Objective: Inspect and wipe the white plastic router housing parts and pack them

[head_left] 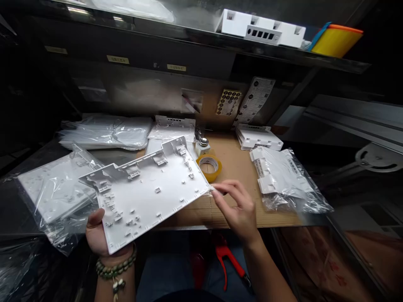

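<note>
A white plastic housing panel, its inner side with clips and posts facing up, is held tilted above the bench. My left hand grips its lower left corner, thumb on top and the other fingers hidden beneath. At the opposite corner, my right hand pinches the edge between thumb and index finger. Just behind that corner lies a roll of yellow tape. A small white bottle with a metal top stands behind the tape.
Bagged white panels lie at left, near a stack of clear plastic bags. More bagged parts sit at right beside stacked housings. Overhead, a shelf holds a white housing and yellow container. Red-handled pliers are below the bench edge.
</note>
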{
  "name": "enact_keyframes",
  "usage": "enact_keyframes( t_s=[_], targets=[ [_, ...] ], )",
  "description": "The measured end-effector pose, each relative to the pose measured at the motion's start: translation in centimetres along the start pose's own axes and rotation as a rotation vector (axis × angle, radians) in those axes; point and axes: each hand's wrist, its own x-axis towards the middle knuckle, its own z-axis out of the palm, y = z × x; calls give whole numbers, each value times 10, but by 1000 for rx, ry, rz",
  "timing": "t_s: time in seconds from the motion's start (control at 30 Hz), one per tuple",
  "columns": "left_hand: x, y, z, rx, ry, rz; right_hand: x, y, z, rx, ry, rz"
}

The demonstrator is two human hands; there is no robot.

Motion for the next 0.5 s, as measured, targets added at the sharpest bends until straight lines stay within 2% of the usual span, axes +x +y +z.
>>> enact_keyframes(
  t_s=[0.17,0.3,0.37,0.43,0.5],
  targets=[
    [-3,-4,1,-74,-139,-133,-1,-2,8,-9,-21,-37],
    [0,2,-7,-190,-323,-296,-4,7,4,-29,-51,-72],
    [0,4,-11,-210,-374,-375,-3,15,0,-53,-56,-68],
    [-1,5,-15,-176,-345,-372,3,21,-6,-70,-40,-53],
    [-4,7,-19,-63,-215,-257,13,22,-13,-74,16,-24]
  ],
)
